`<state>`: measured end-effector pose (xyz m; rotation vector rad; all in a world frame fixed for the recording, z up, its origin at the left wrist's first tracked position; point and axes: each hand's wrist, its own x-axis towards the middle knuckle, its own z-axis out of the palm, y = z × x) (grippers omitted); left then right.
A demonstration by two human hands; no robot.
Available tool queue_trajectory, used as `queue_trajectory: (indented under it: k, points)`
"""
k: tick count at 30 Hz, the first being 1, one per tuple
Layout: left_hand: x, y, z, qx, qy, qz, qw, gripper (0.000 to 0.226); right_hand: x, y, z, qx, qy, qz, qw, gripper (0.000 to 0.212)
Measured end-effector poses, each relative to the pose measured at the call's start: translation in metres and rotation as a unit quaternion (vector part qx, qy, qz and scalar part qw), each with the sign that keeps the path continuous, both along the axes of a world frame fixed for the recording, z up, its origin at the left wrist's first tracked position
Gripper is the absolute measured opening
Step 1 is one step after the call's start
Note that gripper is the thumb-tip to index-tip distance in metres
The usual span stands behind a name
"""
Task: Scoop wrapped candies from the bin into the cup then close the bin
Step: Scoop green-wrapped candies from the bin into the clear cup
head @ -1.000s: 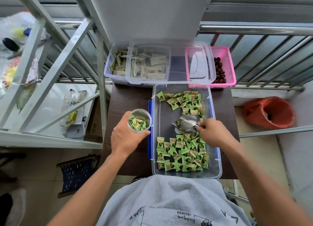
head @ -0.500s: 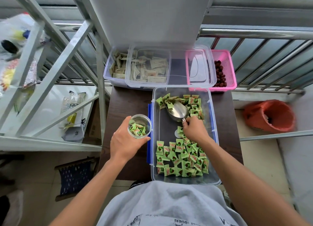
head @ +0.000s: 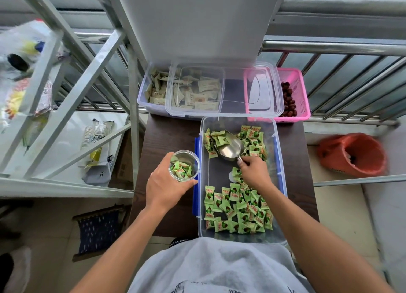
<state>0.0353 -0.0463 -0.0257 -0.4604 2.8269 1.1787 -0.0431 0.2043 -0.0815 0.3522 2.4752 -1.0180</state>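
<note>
Right now the right hand (head: 254, 171) is closed around the short handle of a metal scoop (head: 230, 148), fingers pinched on it just behind the bowl. Scoop sits inside the clear bin (head: 279, 160), mouth pointing to the far left corner, bowl looks mostly bare, its lip pushed against the far cluster of green wrapped candies (head: 252, 138). More of them pile in the near half of the bin, right below the wrist; a bare strip of bin floor lies between the two piles. Left hand (head: 163, 187) is wrapped around a small clear cup (head: 184, 165), thumb on the near right side, fingers round the left. Cup is upright, held just beside the bin's left wall with its blue latch (head: 196, 145), a few green candies already in it. Bin is open; its clear lid (head: 224, 90) lies across the far containers, covering part of a clear tub of pale sachets (head: 153, 88) and part of a pink basket (head: 301, 88) holding dark red fruit. Everything rests on a dark wood table (head: 167, 134). Grey metal frame (head: 87, 68) stands to the left, a railing runs behind, an orange bucket (head: 351, 154) sits well apart on the right. Nothing lies between scoop and cup except the bin wall.
</note>
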Motion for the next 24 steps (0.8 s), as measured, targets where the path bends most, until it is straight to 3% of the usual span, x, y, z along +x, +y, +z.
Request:
queue_trajectory:
  k: [6,12,18,24]
  points:
    - [0.005,-0.004,-0.002,-0.001,-0.008,0.002,1.000,0.088,0.019,0.015,0.013,-0.032,0.025,-0.055,0.998,0.022]
    - [0.005,0.001,0.003,0.012,0.005,-0.004,1.000,0.079,0.033,0.032,0.048,-0.044,0.048,-0.049,0.997,0.022]
    - [0.003,0.002,0.007,0.015,0.012,-0.006,1.000,0.073,0.036,0.042,0.080,-0.065,0.023,0.001,0.998,0.026]
    - [0.003,0.003,0.010,0.027,0.016,-0.009,0.999,0.068,0.027,0.036,0.137,-0.066,0.006,0.139,0.988,0.017]
